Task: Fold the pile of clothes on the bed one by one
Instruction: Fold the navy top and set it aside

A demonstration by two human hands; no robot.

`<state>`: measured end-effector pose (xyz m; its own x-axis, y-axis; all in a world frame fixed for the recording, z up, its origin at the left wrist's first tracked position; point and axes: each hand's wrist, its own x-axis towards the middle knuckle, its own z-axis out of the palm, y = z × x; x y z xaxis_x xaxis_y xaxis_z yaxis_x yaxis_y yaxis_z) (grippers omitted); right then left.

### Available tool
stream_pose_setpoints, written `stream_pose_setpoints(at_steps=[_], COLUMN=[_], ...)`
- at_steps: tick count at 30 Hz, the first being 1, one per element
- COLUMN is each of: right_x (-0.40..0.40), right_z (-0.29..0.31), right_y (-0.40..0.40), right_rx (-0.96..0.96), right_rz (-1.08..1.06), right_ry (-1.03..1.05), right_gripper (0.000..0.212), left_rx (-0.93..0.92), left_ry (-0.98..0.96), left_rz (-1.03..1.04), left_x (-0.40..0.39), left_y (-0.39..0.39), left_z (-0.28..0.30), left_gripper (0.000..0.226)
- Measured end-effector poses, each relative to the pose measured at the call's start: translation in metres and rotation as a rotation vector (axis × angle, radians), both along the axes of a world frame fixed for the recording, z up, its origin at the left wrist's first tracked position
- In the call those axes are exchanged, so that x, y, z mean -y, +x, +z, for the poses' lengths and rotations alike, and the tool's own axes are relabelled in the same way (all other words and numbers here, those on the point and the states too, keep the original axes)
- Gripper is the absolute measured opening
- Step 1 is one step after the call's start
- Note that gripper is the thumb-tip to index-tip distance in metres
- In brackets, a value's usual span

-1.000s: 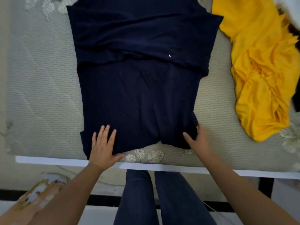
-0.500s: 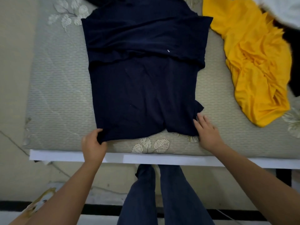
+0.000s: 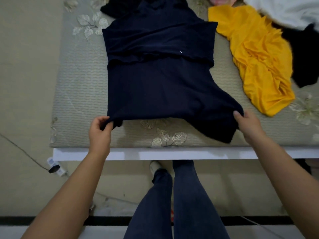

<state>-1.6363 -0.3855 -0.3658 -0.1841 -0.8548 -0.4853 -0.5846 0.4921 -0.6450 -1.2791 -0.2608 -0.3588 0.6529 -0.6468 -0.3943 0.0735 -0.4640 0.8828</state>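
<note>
Both hands point(image 3: 100, 130) pinching navy garment point(image 3: 158, 87) hem

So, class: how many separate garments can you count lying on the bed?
4, perhaps more out of frame: the navy garment held by both hands at the near edge, the yellow garment right of it, a white one and a black one far right.

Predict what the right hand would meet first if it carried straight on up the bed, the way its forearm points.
Probably the navy garment that the right hand already grips; depth is uncertain.
</note>
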Motion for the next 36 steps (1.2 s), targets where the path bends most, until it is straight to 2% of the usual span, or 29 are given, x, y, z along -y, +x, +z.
stream_pose_setpoints(at_steps=[2, 4, 7, 9, 12, 13, 15, 18, 20, 22, 25, 26, 28, 29, 31, 33, 35, 36], right_x=[-0.006, -0.014, -0.017, -0.020, -0.022, -0.020, -0.009, 0.026, 0.050, 0.061, 0.051, 0.045, 0.030, 0.020, -0.001, -0.021, -0.034, -0.037], right_z=[-0.004, -0.012, -0.025, -0.034, -0.043, -0.043, -0.041, -0.031, -0.028, -0.031, -0.045, -0.049, -0.055, -0.056, -0.056, -0.061, -0.066, -0.068], right_y=[-0.012, -0.023, -0.025, -0.018, -0.005, -0.001, 0.009, 0.020, 0.025, 0.031, 0.036, 0.036, 0.035, 0.035, 0.037, 0.043, 0.051, 0.056], right_rx=[0.043, 0.039, -0.117, -0.198, -0.259, -0.233, -0.104, 0.107, 0.139, 0.057, -0.230, -0.280, -0.282, -0.291, -0.437, -0.591, -0.673, -0.682], right_rz=[-0.102, -0.151, -0.103, -0.057, 0.032, 0.040, -0.039, -0.255, -0.309, -0.225, -0.041, 0.004, 0.099, 0.173, 0.389, 0.631, 0.836, 0.896], right_ry=[0.186, 0.327, 0.380, 0.375, 0.321, 0.286, 0.179, 0.044, 0.027, 0.080, 0.166, 0.166, 0.125, 0.075, -0.124, -0.327, -0.488, -0.507], right_gripper=[0.027, 0.026, 0.022, 0.033, 0.049, 0.051, 0.051, 0.048, 0.042, 0.036, 0.027, 0.023, 0.033, 0.040, 0.048, 0.050, 0.050, 0.051], left_rx=[-0.146, -0.188, -0.115, -0.021, 0.083, 0.133, 0.147, 0.049, 0.022, 0.032, 0.067, 0.072, 0.068, 0.048, -0.013, 0.061, 0.172, 0.214], left_ry=[0.045, 0.238, 0.583, 0.666, 0.650, 0.634, 0.551, 0.330, 0.213, 0.228, 0.362, 0.383, 0.382, 0.355, 0.281, 0.275, 0.299, 0.289], left_rz=[0.039, 0.021, -0.149, -0.243, -0.263, -0.250, -0.127, 0.067, 0.138, 0.096, -0.024, -0.039, -0.122, -0.180, -0.245, -0.322, -0.368, -0.376], left_x=[-0.003, -0.013, -0.033, -0.042, -0.039, -0.034, -0.014, 0.031, 0.061, 0.077, 0.071, 0.064, 0.050, 0.044, 0.035, 0.029, 0.028, 0.030], left_y=[0.003, 0.011, 0.026, 0.033, 0.030, 0.027, 0.021, 0.021, 0.027, 0.030, 0.026, 0.026, 0.026, 0.026, 0.021, 0.014, 0.010, 0.009], left_z=[-0.008, -0.022, -0.050, -0.064, -0.071, -0.071, -0.068, -0.058, -0.053, -0.053, -0.068, -0.073, -0.080, -0.082, -0.083, -0.083, -0.084, -0.084], left_gripper=[0.023, 0.022, 0.013, 0.022, 0.012, 0.016, 0.022, 0.024, 0.020, 0.019, 0.025, 0.029, 0.041, 0.050, 0.069, 0.081, 0.077, 0.068])
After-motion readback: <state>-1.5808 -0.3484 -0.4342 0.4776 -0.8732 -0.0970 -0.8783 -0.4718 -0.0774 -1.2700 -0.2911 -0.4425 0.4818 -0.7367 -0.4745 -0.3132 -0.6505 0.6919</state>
